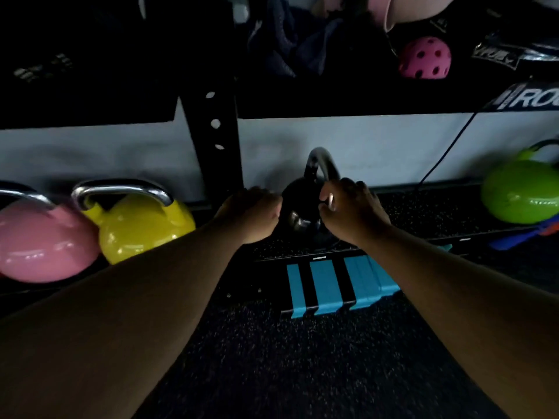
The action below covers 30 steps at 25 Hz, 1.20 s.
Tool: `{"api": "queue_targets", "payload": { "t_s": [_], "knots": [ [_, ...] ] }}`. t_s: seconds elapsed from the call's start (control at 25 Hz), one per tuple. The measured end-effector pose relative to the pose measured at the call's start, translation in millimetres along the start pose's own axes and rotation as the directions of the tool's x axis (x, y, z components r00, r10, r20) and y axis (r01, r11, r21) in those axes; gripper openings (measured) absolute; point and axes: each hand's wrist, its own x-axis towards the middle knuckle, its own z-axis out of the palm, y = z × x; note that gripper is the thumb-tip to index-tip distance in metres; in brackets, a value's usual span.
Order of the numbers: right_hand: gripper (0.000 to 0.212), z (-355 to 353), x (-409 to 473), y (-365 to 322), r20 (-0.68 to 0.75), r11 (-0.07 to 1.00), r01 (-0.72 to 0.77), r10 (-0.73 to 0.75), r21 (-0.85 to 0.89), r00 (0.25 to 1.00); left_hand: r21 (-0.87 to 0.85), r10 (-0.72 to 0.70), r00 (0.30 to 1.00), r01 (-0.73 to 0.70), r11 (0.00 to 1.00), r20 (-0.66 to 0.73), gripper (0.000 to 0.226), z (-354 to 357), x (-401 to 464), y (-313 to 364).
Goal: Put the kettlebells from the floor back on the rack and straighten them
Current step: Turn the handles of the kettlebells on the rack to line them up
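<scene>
A black kettlebell point(301, 204) with a steel handle stands on the bottom shelf of the rack point(423, 207), just right of the black upright post point(216, 137). My left hand point(252, 214) presses against its left side. My right hand point(351, 207) rests on its right side near the base of the handle, fingers curled. A pink kettlebell point(42, 240) and a yellow kettlebell point(145, 225) sit side by side on the shelf left of the post. A green kettlebell point(520, 189) sits at the far right of the shelf.
A blue and black striped block point(329, 285) lies on the dark speckled floor right in front of the shelf. Blue and orange items point(526, 235) lie under the green kettlebell. The upper shelf holds dark clothing and a pink perforated ball point(423, 57). A black cable point(447, 146) hangs down the white wall.
</scene>
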Motion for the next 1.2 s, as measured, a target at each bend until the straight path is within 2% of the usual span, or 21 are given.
{"api": "queue_targets", "payload": {
  "t_s": [0.12, 0.24, 0.44, 0.68, 0.76, 0.84, 0.92, 1.0, 1.08, 1.12, 1.2],
  "knots": [
    [0.020, 3, -9, -37, 0.005, 0.998, 0.056, -0.056, 0.007, 0.998, 0.090, -0.010, 0.999, 0.013, 0.996, -0.030, 0.017, -18, -39, -32],
    [0.020, 13, 2, -83, 0.028, 0.982, 0.191, -0.191, 0.000, 0.981, 0.163, -0.038, 0.996, 0.050, 0.985, -0.077, 0.016, -41, -67, -84],
    [0.021, 52, 26, -197, 0.000, 0.958, 0.275, -0.275, 0.077, 0.961, 0.235, -0.134, 0.982, 0.163, 0.958, -0.136, 0.026, -66, -121, -191],
    [0.037, 106, 62, -285, 0.087, 0.973, 0.230, -0.230, 0.012, 0.969, 0.094, -0.248, 0.960, 0.261, 0.961, -0.132, 0.031, -67, -157, -279],
    [0.040, 121, 72, -298, 0.116, 0.985, 0.174, -0.172, -0.004, 0.978, -0.022, -0.303, 0.951, 0.302, 0.953, -0.062, 0.036, -52, -155, -300],
    [0.044, 135, 80, -303, 0.168, 0.994, 0.110, -0.106, -0.013, 0.980, -0.211, -0.422, 0.905, 0.424, 0.881, 0.054, 0.051, -36, -146, -306],
    [0.049, 145, 81, -302, 0.219, 0.997, 0.054, -0.065, 0.057, 0.974, -0.266, -0.494, 0.861, 0.508, 0.819, 0.121, 0.068, -15, -139, -298],
    [0.053, 151, 83, -299, 0.201, 0.993, 0.039, -0.062, 0.115, 0.978, -0.144, -0.436, 0.889, 0.454, 0.879, 0.141, 0.061, -10, -133, -291],
    [0.058, 154, 85, -298, 0.153, 0.994, 0.052, -0.066, 0.097, 0.986, -0.257, -0.395, 0.913, 0.408, 0.876, 0.102, 0.051, -13, -129, -297],
    [0.063, 153, 84, -299, 0.143, 0.996, 0.054, -0.064, 0.074, 0.988, -0.358, -0.408, 0.910, 0.405, 0.841, 0.073, 0.050, -15, -128, -304],
    [0.073, 153, 79, -299, 0.111, 0.999, -0.004, -0.001, 0.045, 0.994, -0.486, -0.419, 0.907, 0.383, 0.785, 0.039, 0.059, -14, -124, -307]
  ]
}}
